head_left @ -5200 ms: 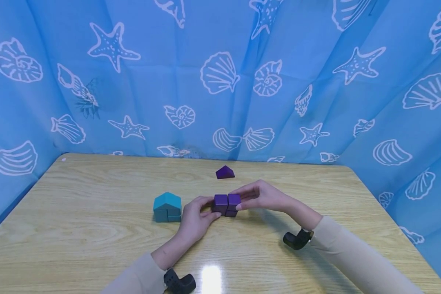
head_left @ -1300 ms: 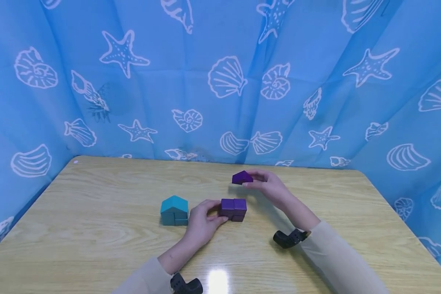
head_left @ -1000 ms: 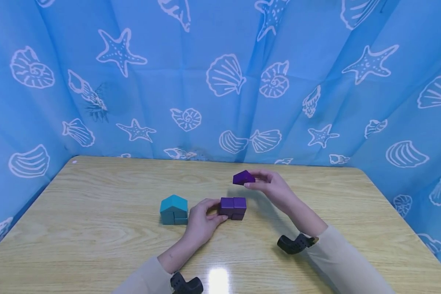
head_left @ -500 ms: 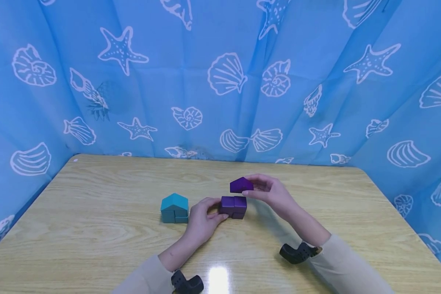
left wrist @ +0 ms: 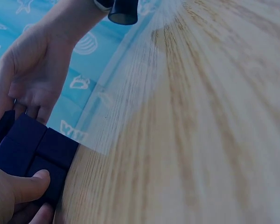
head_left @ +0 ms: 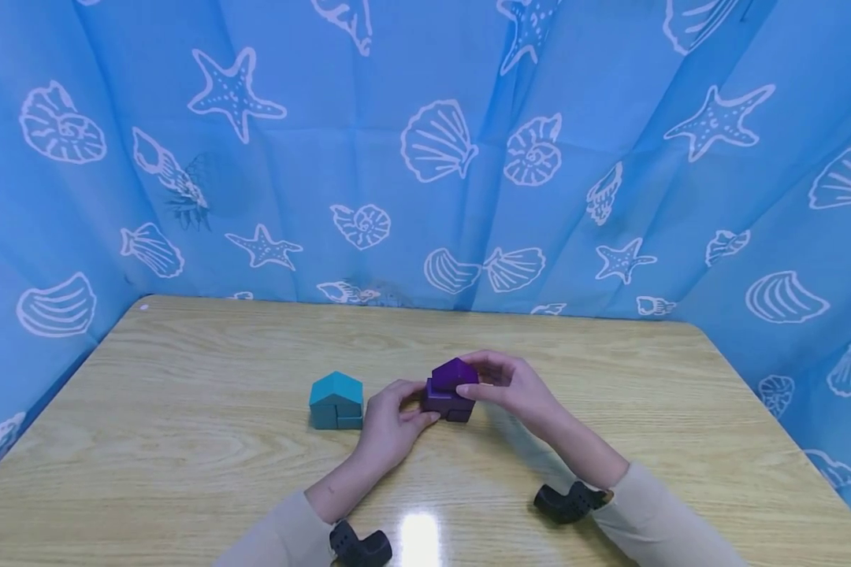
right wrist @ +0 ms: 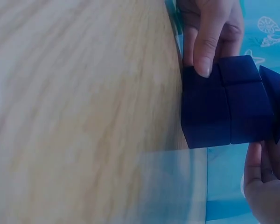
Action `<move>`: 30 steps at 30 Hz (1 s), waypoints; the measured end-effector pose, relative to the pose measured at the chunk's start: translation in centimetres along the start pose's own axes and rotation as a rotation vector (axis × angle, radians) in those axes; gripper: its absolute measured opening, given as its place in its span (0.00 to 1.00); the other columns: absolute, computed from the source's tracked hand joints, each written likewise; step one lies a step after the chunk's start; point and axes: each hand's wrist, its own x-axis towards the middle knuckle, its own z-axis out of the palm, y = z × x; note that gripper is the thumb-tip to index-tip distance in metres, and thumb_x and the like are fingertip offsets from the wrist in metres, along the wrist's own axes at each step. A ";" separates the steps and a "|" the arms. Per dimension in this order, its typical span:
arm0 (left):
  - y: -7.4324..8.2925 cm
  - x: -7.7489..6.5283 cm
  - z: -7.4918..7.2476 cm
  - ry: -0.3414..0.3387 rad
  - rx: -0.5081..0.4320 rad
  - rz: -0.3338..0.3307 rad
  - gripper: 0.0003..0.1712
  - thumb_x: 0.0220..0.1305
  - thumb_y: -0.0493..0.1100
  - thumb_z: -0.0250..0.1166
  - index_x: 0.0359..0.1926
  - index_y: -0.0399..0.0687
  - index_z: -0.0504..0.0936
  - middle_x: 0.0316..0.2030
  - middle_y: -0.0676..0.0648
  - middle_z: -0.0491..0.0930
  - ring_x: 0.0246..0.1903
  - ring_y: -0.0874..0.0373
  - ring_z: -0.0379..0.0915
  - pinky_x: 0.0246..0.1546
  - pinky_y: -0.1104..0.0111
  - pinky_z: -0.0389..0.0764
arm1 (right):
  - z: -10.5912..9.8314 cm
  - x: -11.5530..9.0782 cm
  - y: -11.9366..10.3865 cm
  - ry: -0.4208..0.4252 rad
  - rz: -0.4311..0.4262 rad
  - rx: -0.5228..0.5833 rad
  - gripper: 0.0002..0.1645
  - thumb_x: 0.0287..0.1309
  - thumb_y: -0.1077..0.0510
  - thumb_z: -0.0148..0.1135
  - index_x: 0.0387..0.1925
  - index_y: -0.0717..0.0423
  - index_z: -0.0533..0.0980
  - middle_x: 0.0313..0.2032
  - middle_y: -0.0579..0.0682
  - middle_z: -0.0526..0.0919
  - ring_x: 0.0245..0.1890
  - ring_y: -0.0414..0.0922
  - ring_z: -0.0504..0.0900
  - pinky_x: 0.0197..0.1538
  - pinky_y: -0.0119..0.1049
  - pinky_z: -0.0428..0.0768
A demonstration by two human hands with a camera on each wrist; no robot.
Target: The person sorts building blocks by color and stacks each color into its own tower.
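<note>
Several purple blocks (head_left: 436, 405) are stacked together on the table, and my left hand (head_left: 388, 425) grips them at their left side, thumb in front. A purple roof-shaped block (head_left: 454, 373) is pinched in my right hand (head_left: 514, 390) at the top of that stack. In the right wrist view the roof-shaped block (right wrist: 273, 102) lies against the top of the block stack (right wrist: 226, 105) or very near it; I cannot tell whether it rests fully. The left wrist view shows my left thumb on the front of the blocks (left wrist: 30, 147).
A turquoise block house (head_left: 336, 403) with a peaked roof stands just left of my left hand. The wooden table (head_left: 206, 441) ends at a blue curtain (head_left: 291, 150) printed with shells and starfish.
My right hand first let go of the stacked blocks, picked up the roof-shaped block from behind, and brought it forward and down onto the stack. My left hand has kept its grip.
</note>
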 end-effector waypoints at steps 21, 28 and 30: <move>0.5 0.3 -0.1 0.009 0.003 0.001 0.22 0.55 0.31 0.70 0.52 0.36 0.80 0.48 0.40 0.80 0.54 0.46 0.76 0.44 0.71 0.83 | 0.4 0.0 0.3 0.014 -0.089 -0.002 0.23 0.53 0.60 0.69 0.52 0.61 0.77 0.49 0.58 0.82 0.49 0.45 0.80 0.53 0.31 0.77; 0.3 0.1 -0.1 0.005 0.011 0.001 0.22 0.55 0.32 0.70 0.52 0.36 0.80 0.48 0.39 0.80 0.53 0.45 0.76 0.44 0.70 0.83 | 0.6 -0.1 0.6 0.004 -0.111 0.007 0.23 0.54 0.61 0.68 0.52 0.62 0.76 0.50 0.59 0.81 0.49 0.44 0.79 0.54 0.30 0.77; 0.2 0.1 -0.2 0.007 0.009 -0.004 0.22 0.55 0.32 0.70 0.52 0.36 0.80 0.48 0.39 0.80 0.54 0.45 0.76 0.44 0.71 0.83 | 0.7 -0.2 0.5 0.004 -0.113 0.002 0.23 0.54 0.60 0.68 0.52 0.62 0.76 0.49 0.59 0.81 0.49 0.44 0.80 0.54 0.30 0.77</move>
